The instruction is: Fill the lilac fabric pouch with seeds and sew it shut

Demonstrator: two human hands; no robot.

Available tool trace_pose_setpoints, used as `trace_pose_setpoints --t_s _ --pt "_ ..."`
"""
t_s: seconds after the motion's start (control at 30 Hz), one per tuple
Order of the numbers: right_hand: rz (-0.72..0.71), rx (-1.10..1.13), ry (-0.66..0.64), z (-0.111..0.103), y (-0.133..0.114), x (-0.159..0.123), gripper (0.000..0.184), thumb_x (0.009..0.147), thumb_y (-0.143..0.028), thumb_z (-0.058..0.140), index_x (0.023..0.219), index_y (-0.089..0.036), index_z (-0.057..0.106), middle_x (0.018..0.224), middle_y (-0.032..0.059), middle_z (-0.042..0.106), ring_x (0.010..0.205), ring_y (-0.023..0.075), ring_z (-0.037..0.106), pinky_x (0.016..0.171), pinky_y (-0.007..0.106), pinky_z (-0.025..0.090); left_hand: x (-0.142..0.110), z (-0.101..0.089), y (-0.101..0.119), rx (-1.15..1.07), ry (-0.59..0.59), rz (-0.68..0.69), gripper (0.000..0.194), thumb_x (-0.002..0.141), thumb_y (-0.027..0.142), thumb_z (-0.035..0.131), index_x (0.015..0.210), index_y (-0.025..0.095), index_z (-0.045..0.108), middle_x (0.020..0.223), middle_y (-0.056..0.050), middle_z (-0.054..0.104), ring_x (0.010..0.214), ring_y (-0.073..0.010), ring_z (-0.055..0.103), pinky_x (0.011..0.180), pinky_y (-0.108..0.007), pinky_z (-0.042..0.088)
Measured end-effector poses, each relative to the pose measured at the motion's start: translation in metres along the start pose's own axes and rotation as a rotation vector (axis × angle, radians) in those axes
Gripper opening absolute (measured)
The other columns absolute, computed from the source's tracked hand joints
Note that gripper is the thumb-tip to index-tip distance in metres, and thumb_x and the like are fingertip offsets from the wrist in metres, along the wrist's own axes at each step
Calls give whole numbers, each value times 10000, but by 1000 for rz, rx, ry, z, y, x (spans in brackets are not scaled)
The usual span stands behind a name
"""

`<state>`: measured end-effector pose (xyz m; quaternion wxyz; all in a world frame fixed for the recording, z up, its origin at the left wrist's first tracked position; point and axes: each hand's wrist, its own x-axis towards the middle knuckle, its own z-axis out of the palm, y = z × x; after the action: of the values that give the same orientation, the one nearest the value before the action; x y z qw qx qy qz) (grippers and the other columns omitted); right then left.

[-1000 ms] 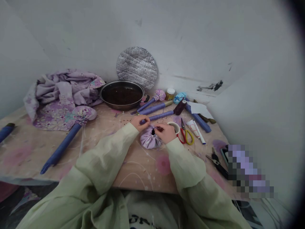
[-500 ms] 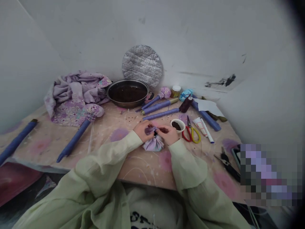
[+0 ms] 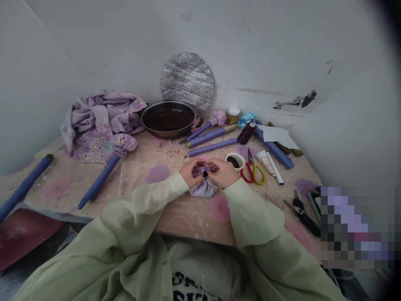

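A small lilac cloth pouch (image 3: 204,187) rests on the table near its front edge, its neck gathered up. On the left side of the neck, my left hand (image 3: 190,171) is closed on the cloth. My right hand (image 3: 223,172) pinches the gathered fabric from the right. Between the fingertips a dark spot shows at the neck; what it is I cannot make out. Just behind my right hand stands a white cup (image 3: 236,161) of dark grains. Scissors (image 3: 254,173) with a red and a yellow handle lie to its right.
A wide pan (image 3: 169,134) stands at the back, beside crumpled floral cloth (image 3: 94,121). Blue-wrapped sticks (image 3: 102,182) lie at left; others lie behind the hands near a dark thread spool (image 3: 246,133) and a lidded jar (image 3: 232,116). Pliers (image 3: 302,216) lie at right.
The view has shifted slightly. My fingers have moved a little around the pouch's neck, and its gathered top looks somewhat more spread. Both hands keep hold of the cloth.
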<state>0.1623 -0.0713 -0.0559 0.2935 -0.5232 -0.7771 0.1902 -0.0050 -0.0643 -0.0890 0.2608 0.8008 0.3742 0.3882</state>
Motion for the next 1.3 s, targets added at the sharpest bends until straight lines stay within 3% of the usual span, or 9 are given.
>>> trace_pose_setpoints --t_s 0.17,0.3,0.47,0.77,0.93,1.07,1.3 --pt "-116 -178 -79 3 -1 5 260 679 -107 581 886 -197 712 837 60 713 796 190 643 788 316 484 -4 -6 -6 -90 -33 -24 427 628 72 530 1044 150 474 973 -74 648 912 -169 626 832 -317 492" --pt "-132 -198 -60 5 1 5 202 671 -94 575 806 -159 710 797 74 701 746 178 628 745 292 476 -4 -13 -12 -31 -45 -5 324 638 112 551 960 147 542 953 -64 644 907 -176 609 825 -320 476" --pt "-78 -168 17 2 -6 7 126 635 -108 577 686 -151 685 660 43 664 596 140 574 622 251 446 5 -19 -6 105 -56 -48 177 685 262 601 814 144 574 789 -41 619 787 -163 574 749 -296 469" --pt "135 -181 54 -6 -17 4 100 602 -168 603 656 -169 687 622 35 668 585 156 588 603 263 434 41 -18 22 423 -312 -202 187 594 231 649 754 142 609 711 -28 637 648 -156 567 594 -248 432" --pt "164 -130 83 -13 -18 2 70 609 -182 606 645 -176 666 612 25 651 564 143 578 579 258 437 48 -23 26 442 -357 -113 164 645 177 593 789 164 669 719 -19 682 674 -155 614 614 -231 437" --pt "184 -46 114 -11 -12 2 54 605 -180 618 652 -171 645 597 16 635 534 125 567 572 254 455 48 -23 18 397 -309 -43 156 654 162 590 783 165 677 715 -11 689 639 -130 614 604 -210 439" --pt "126 211 150 6 18 -5 185 682 -291 597 804 -160 643 755 63 674 587 137 594 602 285 504 42 -27 -2 266 -287 -97 161 707 226 587 833 149 652 734 -13 687 607 -99 612 554 -176 439"
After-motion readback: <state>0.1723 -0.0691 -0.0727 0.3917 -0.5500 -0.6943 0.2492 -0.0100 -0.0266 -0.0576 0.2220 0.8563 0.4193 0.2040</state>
